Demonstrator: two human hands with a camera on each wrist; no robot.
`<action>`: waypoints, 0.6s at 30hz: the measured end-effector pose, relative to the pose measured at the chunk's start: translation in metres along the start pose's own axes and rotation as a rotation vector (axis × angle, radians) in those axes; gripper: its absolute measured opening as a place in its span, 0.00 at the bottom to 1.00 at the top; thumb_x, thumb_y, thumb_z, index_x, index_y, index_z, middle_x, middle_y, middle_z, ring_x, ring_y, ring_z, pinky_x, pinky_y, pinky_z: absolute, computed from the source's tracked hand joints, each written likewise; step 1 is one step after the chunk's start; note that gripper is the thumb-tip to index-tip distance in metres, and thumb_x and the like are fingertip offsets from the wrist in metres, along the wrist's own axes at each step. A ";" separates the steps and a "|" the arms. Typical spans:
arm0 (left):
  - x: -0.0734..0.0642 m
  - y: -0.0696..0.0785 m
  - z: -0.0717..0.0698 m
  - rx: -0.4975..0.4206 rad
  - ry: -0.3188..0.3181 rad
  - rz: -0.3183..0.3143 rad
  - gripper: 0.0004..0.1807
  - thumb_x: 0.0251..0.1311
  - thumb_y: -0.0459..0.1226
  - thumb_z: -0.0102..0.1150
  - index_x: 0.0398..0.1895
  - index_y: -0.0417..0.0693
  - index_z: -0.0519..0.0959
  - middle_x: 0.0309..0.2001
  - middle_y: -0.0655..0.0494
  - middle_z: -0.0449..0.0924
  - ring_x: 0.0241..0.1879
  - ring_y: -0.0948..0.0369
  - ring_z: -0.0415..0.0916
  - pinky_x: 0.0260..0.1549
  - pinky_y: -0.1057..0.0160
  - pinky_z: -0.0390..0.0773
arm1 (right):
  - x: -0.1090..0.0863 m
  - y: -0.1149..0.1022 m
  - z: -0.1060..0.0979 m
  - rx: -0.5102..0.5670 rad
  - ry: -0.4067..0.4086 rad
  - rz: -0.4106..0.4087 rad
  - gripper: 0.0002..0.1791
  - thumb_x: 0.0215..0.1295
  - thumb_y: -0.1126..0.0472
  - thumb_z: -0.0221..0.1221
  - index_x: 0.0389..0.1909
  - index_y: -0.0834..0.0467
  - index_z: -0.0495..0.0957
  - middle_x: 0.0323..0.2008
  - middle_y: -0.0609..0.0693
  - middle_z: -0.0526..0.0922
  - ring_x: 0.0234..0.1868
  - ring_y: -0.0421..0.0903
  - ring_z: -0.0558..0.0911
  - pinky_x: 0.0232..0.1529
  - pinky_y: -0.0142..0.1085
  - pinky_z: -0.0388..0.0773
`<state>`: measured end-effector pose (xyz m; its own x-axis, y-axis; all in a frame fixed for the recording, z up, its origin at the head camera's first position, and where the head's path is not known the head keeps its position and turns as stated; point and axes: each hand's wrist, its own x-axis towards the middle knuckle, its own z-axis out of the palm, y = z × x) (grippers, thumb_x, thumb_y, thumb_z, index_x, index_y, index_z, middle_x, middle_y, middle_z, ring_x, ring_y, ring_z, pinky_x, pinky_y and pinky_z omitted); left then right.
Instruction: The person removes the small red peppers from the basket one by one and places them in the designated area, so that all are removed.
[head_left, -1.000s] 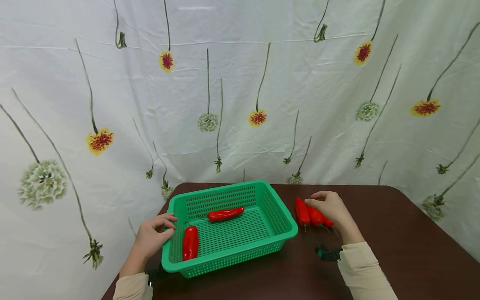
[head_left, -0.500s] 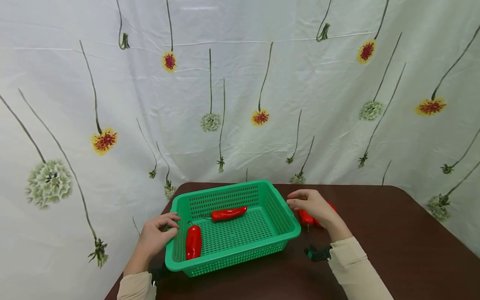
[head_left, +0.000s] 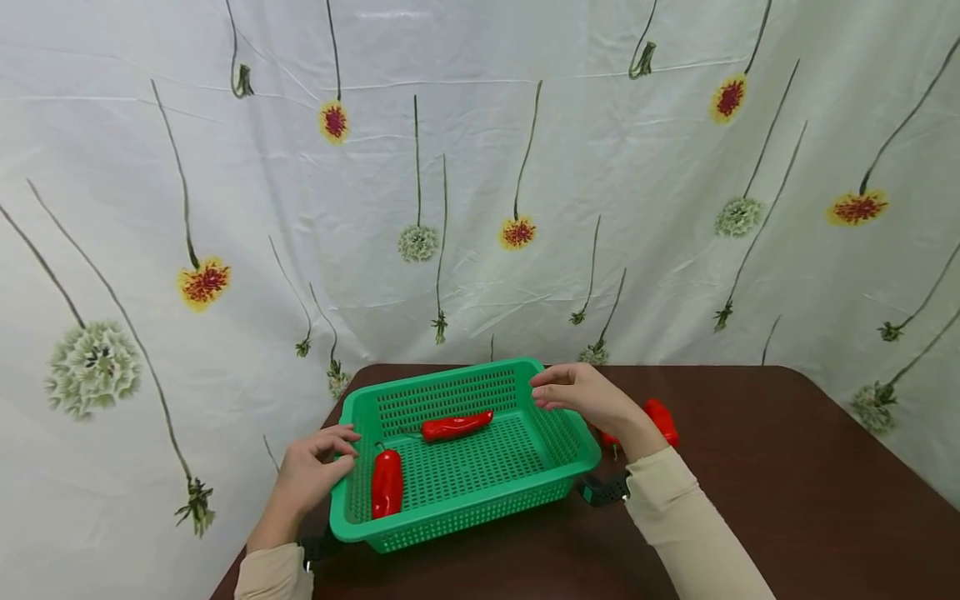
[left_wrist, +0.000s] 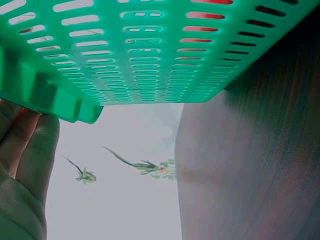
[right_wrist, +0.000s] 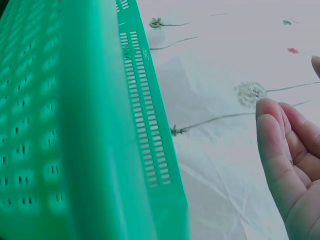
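A green plastic basket (head_left: 450, 529) with slotted walls sits on the table. Inside, one long red pepper (head_left: 387, 485) lies along the left end and another red pepper (head_left: 457, 427) near the far wall. My left hand (head_left: 307, 471) rests on the left rim; the left wrist view shows its fairly straight fingers (left_wrist: 37, 155) touching the rim. Over the basket's right rim hovers my right hand (head_left: 588, 400), fingers loosely bent, with nothing seen between them in the right wrist view. Beyond its wrist, more red peppers (head_left: 662, 421) lie on the table, partly hidden by the arm.
The dark brown table (head_left: 772, 467) has rounded far corners. Behind it hangs a white cloth (head_left: 465, 192) printed with flowers. Dark bands with devices show at both wrists, such as the right wrist band (head_left: 606, 492).
My right hand has moved left from above the table peppers to over the basket's right rim. The left hand stays on the left rim, and the peppers in the basket lie as before.
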<state>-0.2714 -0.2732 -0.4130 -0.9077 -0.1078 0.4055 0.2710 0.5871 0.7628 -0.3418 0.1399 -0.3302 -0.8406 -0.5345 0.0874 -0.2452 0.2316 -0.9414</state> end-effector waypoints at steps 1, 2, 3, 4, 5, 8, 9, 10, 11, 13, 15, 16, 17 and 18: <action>0.000 0.000 0.000 -0.001 0.003 0.003 0.07 0.57 0.25 0.60 0.28 0.39 0.86 0.52 0.42 0.85 0.48 0.90 0.66 0.45 0.77 0.76 | 0.002 -0.001 0.002 0.004 -0.017 -0.003 0.24 0.73 0.57 0.56 0.63 0.68 0.72 0.59 0.63 0.79 0.59 0.62 0.80 0.64 0.53 0.74; 0.000 0.000 0.000 -0.003 0.006 0.008 0.07 0.57 0.25 0.59 0.27 0.39 0.86 0.52 0.42 0.85 0.48 0.90 0.66 0.45 0.78 0.76 | 0.005 -0.002 0.004 0.007 -0.031 0.000 0.24 0.73 0.57 0.56 0.62 0.68 0.72 0.59 0.63 0.79 0.58 0.61 0.81 0.64 0.52 0.75; 0.000 0.000 0.000 -0.004 0.010 0.011 0.07 0.57 0.25 0.59 0.27 0.39 0.86 0.51 0.42 0.85 0.47 0.90 0.66 0.45 0.78 0.75 | 0.007 -0.003 0.005 0.006 -0.047 0.001 0.24 0.73 0.57 0.56 0.62 0.68 0.72 0.59 0.63 0.79 0.57 0.59 0.82 0.64 0.51 0.75; 0.000 0.000 0.001 -0.008 0.012 0.013 0.08 0.57 0.24 0.59 0.27 0.39 0.86 0.51 0.42 0.85 0.47 0.90 0.66 0.45 0.79 0.75 | 0.009 -0.004 0.007 0.009 -0.061 0.004 0.24 0.73 0.57 0.57 0.62 0.68 0.73 0.59 0.63 0.80 0.57 0.57 0.83 0.64 0.51 0.75; 0.001 0.000 0.001 -0.010 0.013 0.014 0.08 0.57 0.24 0.59 0.27 0.39 0.86 0.51 0.42 0.85 0.47 0.90 0.66 0.45 0.79 0.75 | 0.011 -0.004 0.009 0.008 -0.074 0.007 0.23 0.73 0.57 0.57 0.62 0.68 0.73 0.59 0.63 0.80 0.55 0.55 0.84 0.64 0.50 0.75; 0.001 0.000 0.000 -0.011 0.013 0.010 0.07 0.57 0.24 0.59 0.27 0.39 0.86 0.51 0.42 0.85 0.48 0.89 0.66 0.45 0.80 0.74 | 0.017 -0.005 0.014 0.005 -0.110 0.014 0.23 0.72 0.58 0.57 0.62 0.68 0.74 0.59 0.62 0.80 0.54 0.51 0.85 0.63 0.49 0.76; 0.001 0.000 0.000 -0.007 0.013 0.009 0.07 0.57 0.25 0.60 0.27 0.39 0.86 0.52 0.42 0.85 0.48 0.89 0.66 0.45 0.79 0.75 | 0.020 -0.005 0.015 0.009 -0.122 0.015 0.24 0.72 0.58 0.58 0.62 0.68 0.73 0.59 0.62 0.79 0.54 0.52 0.85 0.63 0.49 0.76; 0.001 0.000 -0.001 -0.004 0.011 0.008 0.07 0.57 0.25 0.59 0.27 0.39 0.86 0.52 0.42 0.85 0.48 0.89 0.66 0.46 0.78 0.75 | 0.022 -0.005 0.016 0.019 -0.131 0.017 0.24 0.72 0.58 0.58 0.62 0.68 0.73 0.59 0.62 0.79 0.54 0.53 0.84 0.62 0.49 0.77; 0.001 0.000 -0.001 -0.002 0.011 0.007 0.07 0.57 0.25 0.59 0.28 0.39 0.86 0.52 0.42 0.85 0.48 0.89 0.66 0.46 0.78 0.75 | 0.024 -0.005 0.017 0.027 -0.138 0.020 0.23 0.72 0.59 0.58 0.62 0.68 0.73 0.59 0.62 0.80 0.55 0.55 0.84 0.62 0.47 0.78; 0.001 0.000 -0.001 -0.003 0.009 0.011 0.08 0.57 0.25 0.59 0.28 0.39 0.86 0.52 0.42 0.85 0.48 0.89 0.66 0.47 0.77 0.75 | 0.028 -0.003 0.019 0.049 -0.152 0.027 0.23 0.72 0.60 0.58 0.62 0.69 0.73 0.58 0.62 0.80 0.57 0.56 0.83 0.61 0.46 0.78; 0.001 0.000 -0.001 -0.009 0.006 0.015 0.08 0.57 0.24 0.58 0.27 0.39 0.86 0.51 0.42 0.85 0.48 0.89 0.66 0.47 0.78 0.74 | 0.032 -0.001 0.020 0.063 -0.162 0.032 0.22 0.72 0.61 0.57 0.62 0.69 0.73 0.57 0.62 0.80 0.57 0.57 0.83 0.61 0.45 0.78; 0.001 0.000 -0.001 -0.013 0.004 0.016 0.08 0.57 0.24 0.58 0.27 0.39 0.86 0.51 0.42 0.85 0.48 0.89 0.66 0.47 0.79 0.74 | 0.033 -0.001 0.021 0.071 -0.164 0.041 0.22 0.72 0.62 0.57 0.62 0.69 0.73 0.56 0.61 0.81 0.57 0.56 0.83 0.61 0.45 0.78; 0.001 0.000 -0.001 -0.015 0.002 0.018 0.09 0.57 0.24 0.58 0.27 0.39 0.86 0.51 0.43 0.85 0.48 0.89 0.67 0.47 0.79 0.73 | 0.034 -0.001 0.022 0.080 -0.166 0.052 0.22 0.72 0.63 0.57 0.62 0.69 0.73 0.56 0.61 0.81 0.56 0.55 0.83 0.62 0.46 0.78; 0.000 0.000 -0.001 -0.017 -0.001 0.020 0.09 0.57 0.23 0.58 0.27 0.39 0.86 0.51 0.43 0.85 0.48 0.89 0.67 0.47 0.79 0.73 | 0.034 -0.001 0.023 0.086 -0.168 0.059 0.22 0.72 0.63 0.56 0.62 0.69 0.73 0.56 0.60 0.81 0.55 0.54 0.83 0.62 0.46 0.77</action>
<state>-0.2715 -0.2737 -0.4127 -0.9023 -0.0955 0.4204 0.2945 0.5754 0.7630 -0.3596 0.1031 -0.3339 -0.7583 -0.6517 -0.0180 -0.1492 0.2004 -0.9683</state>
